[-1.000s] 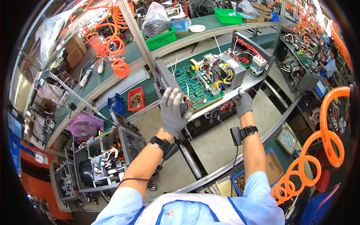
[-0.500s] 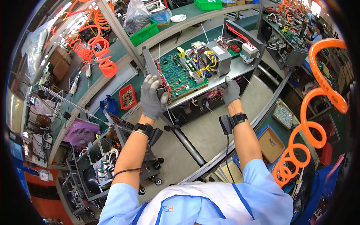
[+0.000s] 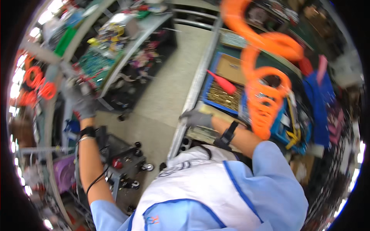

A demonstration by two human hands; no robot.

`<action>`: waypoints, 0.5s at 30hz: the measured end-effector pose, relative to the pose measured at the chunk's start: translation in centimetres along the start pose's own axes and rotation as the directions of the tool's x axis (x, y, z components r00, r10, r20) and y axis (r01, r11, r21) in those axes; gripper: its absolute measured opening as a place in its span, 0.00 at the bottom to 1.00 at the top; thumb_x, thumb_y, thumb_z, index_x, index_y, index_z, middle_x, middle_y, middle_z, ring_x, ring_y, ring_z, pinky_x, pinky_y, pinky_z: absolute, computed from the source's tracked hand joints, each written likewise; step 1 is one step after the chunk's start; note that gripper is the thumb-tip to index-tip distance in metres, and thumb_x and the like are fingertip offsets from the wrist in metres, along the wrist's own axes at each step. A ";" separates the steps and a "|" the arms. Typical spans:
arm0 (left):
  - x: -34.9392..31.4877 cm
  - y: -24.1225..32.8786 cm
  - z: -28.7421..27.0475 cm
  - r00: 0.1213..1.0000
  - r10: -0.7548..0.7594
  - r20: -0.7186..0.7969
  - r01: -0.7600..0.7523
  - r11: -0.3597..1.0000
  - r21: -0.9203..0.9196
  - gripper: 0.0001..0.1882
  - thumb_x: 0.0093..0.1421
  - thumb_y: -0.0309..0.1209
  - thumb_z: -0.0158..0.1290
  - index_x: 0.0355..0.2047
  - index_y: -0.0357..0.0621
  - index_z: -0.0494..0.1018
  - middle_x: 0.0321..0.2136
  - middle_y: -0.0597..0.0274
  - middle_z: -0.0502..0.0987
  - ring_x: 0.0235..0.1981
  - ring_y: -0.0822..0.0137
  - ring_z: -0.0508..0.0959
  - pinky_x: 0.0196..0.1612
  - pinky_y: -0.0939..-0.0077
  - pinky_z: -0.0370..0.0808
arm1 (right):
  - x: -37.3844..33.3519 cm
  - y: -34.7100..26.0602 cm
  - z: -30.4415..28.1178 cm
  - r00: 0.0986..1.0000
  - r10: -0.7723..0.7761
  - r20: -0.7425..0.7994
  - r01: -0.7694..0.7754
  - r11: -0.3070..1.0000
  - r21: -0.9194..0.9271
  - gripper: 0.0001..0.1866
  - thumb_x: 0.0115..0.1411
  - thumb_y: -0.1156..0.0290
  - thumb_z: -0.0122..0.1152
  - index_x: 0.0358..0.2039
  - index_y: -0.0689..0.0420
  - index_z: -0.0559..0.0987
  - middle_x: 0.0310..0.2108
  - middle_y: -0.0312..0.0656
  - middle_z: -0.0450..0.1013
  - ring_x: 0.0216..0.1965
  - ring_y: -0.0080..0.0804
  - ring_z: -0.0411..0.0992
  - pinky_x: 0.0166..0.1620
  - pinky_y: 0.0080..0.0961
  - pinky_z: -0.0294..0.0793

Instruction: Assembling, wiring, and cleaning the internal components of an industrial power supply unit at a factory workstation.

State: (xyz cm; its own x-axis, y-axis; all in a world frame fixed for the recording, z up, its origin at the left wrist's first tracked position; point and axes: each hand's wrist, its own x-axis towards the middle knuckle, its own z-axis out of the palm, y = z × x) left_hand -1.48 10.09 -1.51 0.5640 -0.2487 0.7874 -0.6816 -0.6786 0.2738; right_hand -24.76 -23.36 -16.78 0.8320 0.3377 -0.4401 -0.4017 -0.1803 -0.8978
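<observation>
My gloved left hand is at the near left corner of an open equipment chassis. Motion smears its fingers, so I cannot make out whether they grip the end panel. On the chassis lie a green circuit board and bundles of coloured wires. My gloved right hand is away from the chassis, over the metal rail of the right bench. Its fingers stretch out leftward, with nothing seen in them; contact with the rail is unclear.
On the right bench, a blue tray holds brass-coloured small parts beside a red-handled tool. An orange coiled hose hangs above it. A wheeled cart and a purple fan stand at lower left.
My view has swung right, shifting the chassis leftward in it. My right hand has left the chassis front and moved to the right bench's rail. My left hand stays by the chassis corner.
</observation>
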 end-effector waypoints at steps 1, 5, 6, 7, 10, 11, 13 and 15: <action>-0.2 0.6 0.2 0.997 0.063 -0.055 -0.057 0.993 0.102 0.19 0.59 0.35 0.48 0.48 0.38 0.63 0.45 0.50 0.67 0.47 0.52 0.68 0.51 0.64 0.64 | -1.6 3.0 1.4 0.995 0.068 0.066 -0.068 0.998 0.001 0.25 0.53 0.57 0.53 0.46 0.61 0.73 0.42 0.45 0.73 0.40 0.34 0.71 0.41 0.31 0.72; 0.2 1.7 0.7 0.982 0.172 -0.078 -0.150 0.962 0.229 0.21 0.60 0.39 0.49 0.48 0.38 0.65 0.47 0.49 0.68 0.50 0.54 0.67 0.54 0.64 0.63 | -9.9 8.4 2.5 0.988 0.108 -0.110 -0.140 0.927 -0.347 0.25 0.53 0.53 0.50 0.43 0.58 0.76 0.46 0.50 0.71 0.49 0.44 0.68 0.52 0.33 0.64; 0.0 1.3 0.6 0.982 0.178 -0.062 -0.161 0.964 0.210 0.21 0.60 0.39 0.49 0.48 0.38 0.65 0.47 0.49 0.68 0.50 0.54 0.67 0.54 0.64 0.63 | -11.9 9.0 2.4 0.959 0.140 -0.247 -0.210 0.935 -0.286 0.24 0.53 0.52 0.50 0.42 0.58 0.76 0.46 0.51 0.71 0.48 0.44 0.68 0.52 0.34 0.64; -0.1 0.9 0.7 0.991 0.119 -0.057 -0.101 0.962 0.255 0.21 0.60 0.38 0.49 0.48 0.37 0.65 0.47 0.49 0.68 0.50 0.54 0.68 0.53 0.65 0.64 | -13.6 10.4 2.1 0.915 0.259 -0.311 -0.329 0.923 -0.199 0.24 0.52 0.52 0.51 0.40 0.59 0.76 0.45 0.52 0.71 0.48 0.43 0.68 0.52 0.33 0.64; -0.2 0.7 1.6 0.993 0.001 -0.114 0.007 0.997 0.075 0.20 0.60 0.36 0.51 0.46 0.34 0.66 0.45 0.46 0.69 0.44 0.54 0.72 0.49 0.66 0.68 | -17.4 12.3 0.6 0.757 0.488 -0.435 -0.601 0.781 -0.170 0.24 0.51 0.51 0.54 0.39 0.59 0.76 0.46 0.52 0.69 0.49 0.44 0.67 0.53 0.33 0.63; 0.0 0.5 1.3 0.995 0.054 -0.080 -0.041 0.986 0.161 0.20 0.60 0.36 0.50 0.47 0.33 0.65 0.45 0.46 0.69 0.44 0.54 0.72 0.49 0.67 0.68 | -18.5 12.5 0.5 0.652 0.574 -0.495 -0.736 0.636 -0.232 0.25 0.49 0.51 0.56 0.40 0.59 0.75 0.49 0.52 0.67 0.52 0.44 0.65 0.54 0.34 0.62; 0.4 -0.1 1.1 0.993 0.111 -0.047 -0.097 0.965 0.244 0.21 0.60 0.36 0.50 0.47 0.33 0.64 0.46 0.46 0.69 0.44 0.55 0.72 0.49 0.68 0.69 | -20.4 14.2 0.6 0.464 0.466 -0.753 -0.798 0.589 -0.127 0.28 0.47 0.49 0.59 0.44 0.57 0.72 0.52 0.51 0.63 0.54 0.45 0.61 0.55 0.38 0.60; 0.4 -0.2 1.6 0.995 0.037 -0.091 -0.027 0.994 0.104 0.21 0.61 0.36 0.49 0.48 0.33 0.63 0.46 0.48 0.68 0.45 0.58 0.72 0.49 0.69 0.68 | -21.9 15.4 0.2 0.142 0.336 -0.931 -0.866 0.497 0.047 0.37 0.43 0.47 0.63 0.51 0.53 0.66 0.56 0.49 0.56 0.58 0.47 0.54 0.55 0.47 0.57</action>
State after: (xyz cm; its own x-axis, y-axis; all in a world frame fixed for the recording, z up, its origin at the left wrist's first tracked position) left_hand -0.40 9.04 -2.11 0.4937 -0.2095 0.8440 -0.6445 -0.7398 0.1933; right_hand -49.24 -33.38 -20.94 0.3393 -0.8727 -0.3511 -0.9387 -0.3385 -0.0656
